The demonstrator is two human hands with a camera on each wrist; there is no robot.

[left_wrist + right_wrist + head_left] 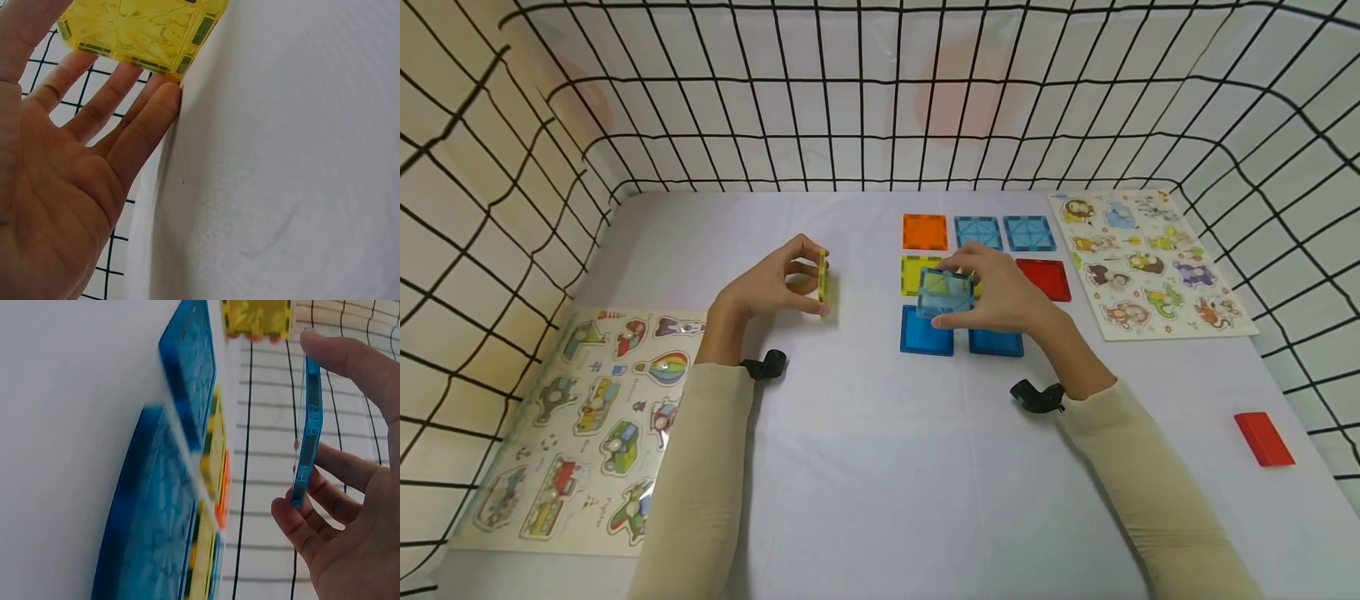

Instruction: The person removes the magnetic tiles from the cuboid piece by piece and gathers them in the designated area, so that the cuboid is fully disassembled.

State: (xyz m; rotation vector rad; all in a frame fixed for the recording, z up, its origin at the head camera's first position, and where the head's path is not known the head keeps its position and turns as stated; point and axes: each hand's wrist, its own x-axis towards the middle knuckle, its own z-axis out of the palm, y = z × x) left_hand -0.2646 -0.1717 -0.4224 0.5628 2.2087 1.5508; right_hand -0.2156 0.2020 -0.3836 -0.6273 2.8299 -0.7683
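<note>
My left hand (767, 283) pinches a yellow magnetic tile (823, 283) between thumb and fingers. The tile stands on edge, seen nearly edge-on from the head and flat-faced in the left wrist view (140, 31). To the right, a light blue magnetic tile (945, 292) is gripped by its edges in my right hand (1007, 292), raised over the laid-out tiles. Below it lie a yellow tile (912, 277) and two darker blue tiles (927, 335), partly covered by the hand. An orange tile (924, 232), two light blue tiles (1029, 233) and a red tile (1047, 279) lie around them.
Sticker-like picture boards lie at left (591, 425) and at right (1153, 267). A red block (1264, 439) sits near the right edge. Black wire mesh (861, 108) walls the white table (880, 467) at the back and sides.
</note>
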